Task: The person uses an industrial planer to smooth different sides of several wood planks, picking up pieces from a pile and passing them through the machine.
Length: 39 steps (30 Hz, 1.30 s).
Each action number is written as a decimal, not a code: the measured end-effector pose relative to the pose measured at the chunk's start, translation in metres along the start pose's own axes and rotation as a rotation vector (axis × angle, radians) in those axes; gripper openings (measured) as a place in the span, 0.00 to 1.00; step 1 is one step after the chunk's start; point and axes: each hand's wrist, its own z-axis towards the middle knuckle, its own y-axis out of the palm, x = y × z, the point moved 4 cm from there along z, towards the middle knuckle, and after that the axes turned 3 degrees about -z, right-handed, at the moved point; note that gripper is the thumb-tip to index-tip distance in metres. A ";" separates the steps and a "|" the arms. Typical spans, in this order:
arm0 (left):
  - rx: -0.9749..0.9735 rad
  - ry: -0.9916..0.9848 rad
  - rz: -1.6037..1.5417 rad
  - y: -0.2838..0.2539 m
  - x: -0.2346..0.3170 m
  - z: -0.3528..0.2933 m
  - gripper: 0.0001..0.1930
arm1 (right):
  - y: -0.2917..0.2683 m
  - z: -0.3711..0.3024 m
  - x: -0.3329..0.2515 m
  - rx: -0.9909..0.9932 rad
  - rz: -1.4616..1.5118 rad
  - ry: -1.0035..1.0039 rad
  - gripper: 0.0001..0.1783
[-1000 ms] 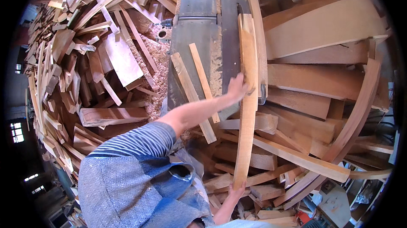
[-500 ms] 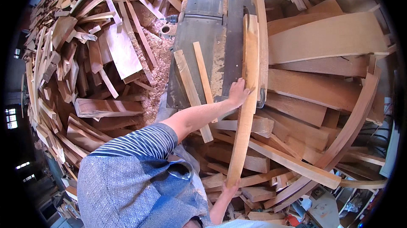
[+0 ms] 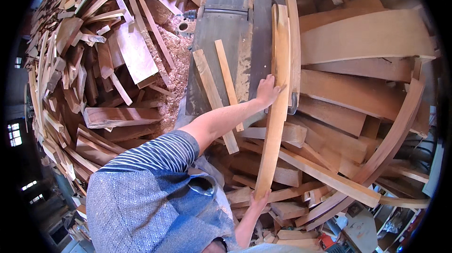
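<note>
A long, narrow wooden board (image 3: 273, 135) lies along the right side of a flat metal machine bed (image 3: 219, 32), its near end reaching past the bed's edge. My left hand (image 3: 268, 91) rests over the board's middle, its fingers curled at the top and the thumb lying across the wood. At the near end, my right hand (image 3: 259, 202) grips the board with fingers wrapped round its edge. Right of the board, another upright wooden strip (image 3: 294, 41) runs alongside it. Two thin wooden strips, a wider one (image 3: 209, 88) and a narrower one (image 3: 227, 76), lie on the bed left of my hand.
Heaps of offcuts (image 3: 94, 55) and pinkish wood shavings (image 3: 172, 55) fill the left. Wide planks (image 3: 358, 39) are stacked on the right, with a long curved plank (image 3: 395, 135) at their outer side. A loose beam (image 3: 329, 177) slants below the board's right side.
The board has slid a little forward along the bed, away from me, with both hands moving with it. The whole view has shifted slightly.
</note>
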 end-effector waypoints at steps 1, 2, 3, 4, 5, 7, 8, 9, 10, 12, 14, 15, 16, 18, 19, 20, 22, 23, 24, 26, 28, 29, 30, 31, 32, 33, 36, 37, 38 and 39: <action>-0.019 -0.006 -0.005 0.000 0.001 0.002 0.19 | 0.003 0.002 0.000 -0.005 -0.003 -0.007 0.36; -0.010 0.000 0.001 -0.003 0.002 0.005 0.19 | 0.004 0.006 -0.001 -0.007 -0.010 -0.009 0.36; -0.007 0.002 0.009 -0.005 0.002 0.007 0.19 | 0.002 0.007 -0.001 -0.003 -0.017 -0.008 0.36; -0.001 0.002 0.017 -0.008 0.001 0.008 0.19 | 0.007 0.003 -0.004 -0.010 -0.018 -0.006 0.36; -0.025 -0.031 0.003 -0.008 0.005 0.007 0.20 | 0.014 -0.003 -0.005 -0.008 -0.006 -0.007 0.36; -0.071 -0.095 -0.020 -0.011 0.012 0.008 0.20 | 0.017 -0.005 -0.004 0.004 0.020 -0.017 0.34; -0.089 -0.084 -0.022 -0.011 0.011 0.012 0.21 | 0.014 0.001 -0.003 -0.013 0.033 0.011 0.35; -0.106 -0.073 -0.022 -0.010 0.007 0.016 0.21 | 0.009 0.009 -0.001 -0.033 0.046 0.039 0.35; -0.119 -0.064 -0.022 -0.008 0.002 0.018 0.22 | 0.008 0.009 -0.002 -0.040 0.040 0.029 0.34; -0.070 -0.018 0.028 -0.007 -0.002 0.024 0.23 | 0.021 0.006 -0.004 -0.017 0.041 -0.001 0.29; -0.062 -0.018 0.034 -0.007 0.000 0.023 0.23 | 0.024 0.004 -0.005 -0.062 0.060 0.018 0.27; -0.065 -0.030 0.028 -0.006 -0.002 0.026 0.22 | 0.029 0.004 -0.006 -0.093 0.065 0.025 0.26; -0.067 -0.043 0.022 -0.006 -0.004 0.030 0.22 | 0.031 0.003 -0.006 -0.062 0.082 0.017 0.27; -0.087 -0.072 0.013 -0.008 -0.001 0.031 0.20 | 0.030 0.008 -0.003 -0.044 0.102 0.025 0.28; -0.095 -0.079 0.004 -0.007 0.002 0.030 0.20 | 0.027 0.009 -0.002 -0.036 0.110 0.028 0.28; -0.090 -0.084 -0.002 -0.009 0.001 0.033 0.19 | 0.031 0.008 -0.004 -0.038 0.093 0.024 0.28; -0.076 -0.084 0.000 -0.013 0.001 0.036 0.19 | 0.039 0.005 -0.007 -0.044 0.055 0.017 0.29; -0.062 -0.078 0.008 -0.013 0.002 0.036 0.19 | 0.043 0.005 -0.009 -0.041 0.044 0.017 0.29; -0.044 -0.068 0.017 -0.014 0.003 0.038 0.19 | 0.043 0.006 -0.008 -0.043 0.033 0.015 0.30; -0.031 -0.095 -0.002 -0.014 0.001 0.040 0.18 | 0.044 0.007 -0.010 -0.056 0.005 0.011 0.32; -0.038 -0.116 -0.016 -0.016 0.005 0.041 0.18 | 0.043 0.009 -0.008 -0.082 0.028 0.033 0.32; -0.042 -0.126 -0.018 -0.020 0.008 0.041 0.18 | 0.048 0.007 -0.010 -0.068 0.020 0.042 0.32; -0.053 -0.132 -0.021 -0.021 0.012 0.042 0.18 | 0.049 0.004 -0.009 -0.050 0.017 0.049 0.32; -0.046 -0.093 -0.014 -0.021 0.015 0.043 0.18 | 0.046 0.006 -0.006 -0.070 0.046 0.046 0.32; -0.023 -0.070 -0.003 -0.023 0.008 0.045 0.18 | 0.050 0.008 -0.009 -0.097 0.055 0.050 0.31; -0.021 -0.041 0.004 -0.021 0.006 0.047 0.18 | 0.047 0.011 -0.008 -0.108 0.080 0.051 0.31; -0.027 -0.039 0.024 -0.020 0.005 0.051 0.17 | 0.039 0.024 -0.003 -0.088 0.064 0.060 0.29; -0.022 -0.035 0.027 -0.020 0.006 0.053 0.17 | 0.038 0.028 -0.003 -0.086 0.050 0.052 0.29; -0.028 -0.045 0.025 -0.021 0.006 0.053 0.18 | 0.039 0.025 -0.003 -0.083 0.038 0.048 0.28; -0.034 -0.056 0.023 -0.021 0.007 0.053 0.18 | 0.041 0.024 -0.004 -0.081 0.026 0.045 0.28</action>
